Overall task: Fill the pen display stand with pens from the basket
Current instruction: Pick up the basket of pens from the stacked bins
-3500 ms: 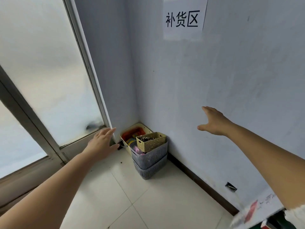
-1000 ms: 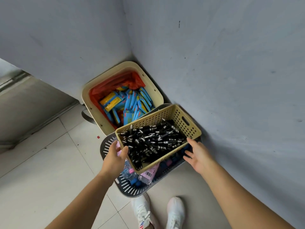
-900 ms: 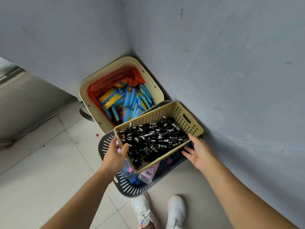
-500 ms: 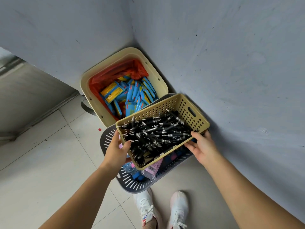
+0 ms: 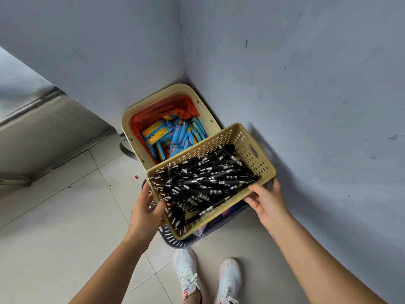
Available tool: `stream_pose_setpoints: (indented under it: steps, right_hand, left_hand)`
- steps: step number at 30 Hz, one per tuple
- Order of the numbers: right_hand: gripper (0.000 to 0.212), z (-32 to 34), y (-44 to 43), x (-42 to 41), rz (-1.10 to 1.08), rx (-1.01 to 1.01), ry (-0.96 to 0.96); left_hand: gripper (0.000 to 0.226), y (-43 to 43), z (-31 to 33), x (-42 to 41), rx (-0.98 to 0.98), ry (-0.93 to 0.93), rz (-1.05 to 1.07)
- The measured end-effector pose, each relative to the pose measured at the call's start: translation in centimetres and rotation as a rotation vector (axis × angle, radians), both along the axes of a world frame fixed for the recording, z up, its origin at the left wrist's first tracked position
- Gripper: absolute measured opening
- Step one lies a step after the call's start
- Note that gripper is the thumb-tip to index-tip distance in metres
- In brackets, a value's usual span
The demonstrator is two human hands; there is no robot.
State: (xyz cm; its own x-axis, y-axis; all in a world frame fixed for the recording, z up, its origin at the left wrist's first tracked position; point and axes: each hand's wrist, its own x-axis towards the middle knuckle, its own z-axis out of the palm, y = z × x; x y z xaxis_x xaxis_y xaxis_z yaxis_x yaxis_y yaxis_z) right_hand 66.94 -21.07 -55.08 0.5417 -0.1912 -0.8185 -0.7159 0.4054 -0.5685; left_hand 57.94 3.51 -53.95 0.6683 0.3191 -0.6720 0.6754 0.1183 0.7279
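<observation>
Stockroom corner, tiled floor, basket of pens, bin of packets

walls close behind, floor open left

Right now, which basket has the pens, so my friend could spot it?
Look at the floor where the two grey walls meet. Three containers are there: a cream bin of blue packets, a dark grey basket, and above it a yellow holed basket held by the left hand and right hand. Only that one is full of black pens.
</observation>
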Motion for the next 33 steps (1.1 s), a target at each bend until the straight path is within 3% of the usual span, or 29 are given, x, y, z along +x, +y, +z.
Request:
stream_pose_setpoints:
  steps: [8, 17, 21, 26, 33]
  right_hand:
    - [0.056, 9.3, 1.6, -0.1, 0.094, -0.104, -0.048]
    - [0.051, 20.8, 4.4, -2.0, 0.248, -0.087, -0.171]
    - [0.058, 25.2, 5.0, -2.6, 0.365, -0.131, -0.258]
    - [0.048, 30.1, 6.0, -3.8, 0.464, -0.035, -0.362]
    - [0.054, 35.0, 7.7, -6.4, 0.645, 0.082, -0.437]
  left_hand:
    - [0.051, 1.4, 9.3, -1.9, -0.008, -0.083, 0.059]
    - [0.051, 3.6, 20.3, -6.3, 0.008, -0.176, 0.164]
    - [0.054, 4.3, 24.8, -8.6, 0.032, -0.217, 0.207]
    - [0.046, 4.0, 30.5, -11.2, 0.066, -0.298, 0.278]
    - [0.048, 2.8, 36.0, -17.4, 0.115, -0.351, 0.453]
